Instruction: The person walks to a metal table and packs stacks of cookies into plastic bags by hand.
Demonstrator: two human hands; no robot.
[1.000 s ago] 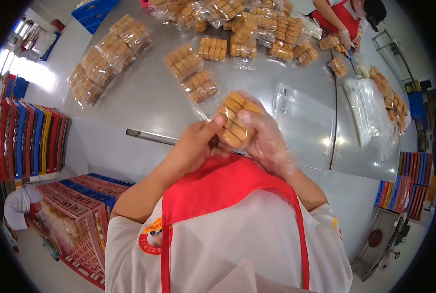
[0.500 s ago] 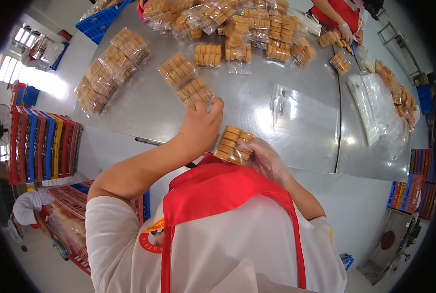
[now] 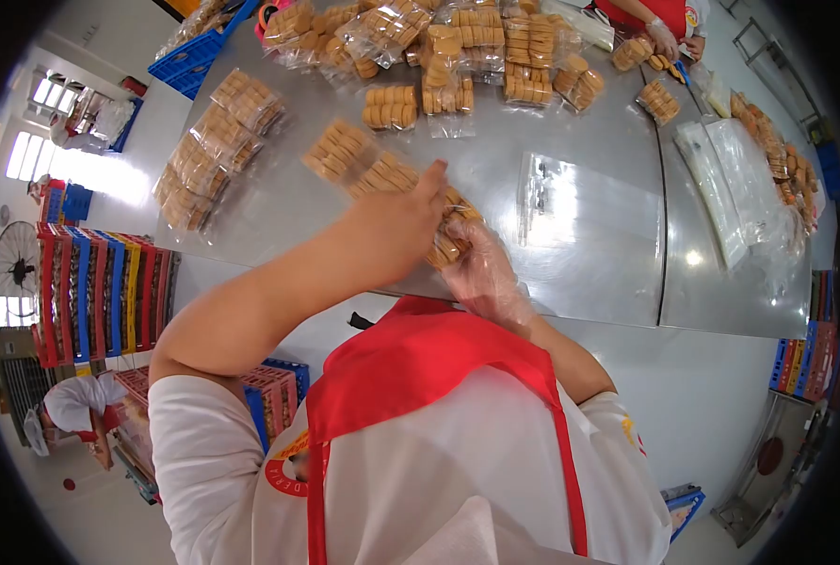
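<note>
My right hand [image 3: 488, 273], in a clear plastic glove, grips a clear pack of round biscuits [image 3: 450, 247] at the table's near edge. Against the left side of that pack is my bare left hand [image 3: 403, 231], its fingers bent round the pack's upper part and partly hidden. Just beyond my left hand, two more biscuit packs [image 3: 340, 151] lie end to end on the metal table [image 3: 589, 273], the nearer one partly covered by the hand.
A row of stacked packs [image 3: 215, 141] lies at left, and a heap of packs [image 3: 476, 42] at the back. Flat clear bags [image 3: 566, 202] and a pile of plastic bags [image 3: 726, 179] lie at right. A co-worker's gloved hand [image 3: 663, 40] handles biscuits at back right.
My left hand has moved from the pack on the table rightward to the pack in my right hand. My right hand has raised that pack forward, over the table edge.
</note>
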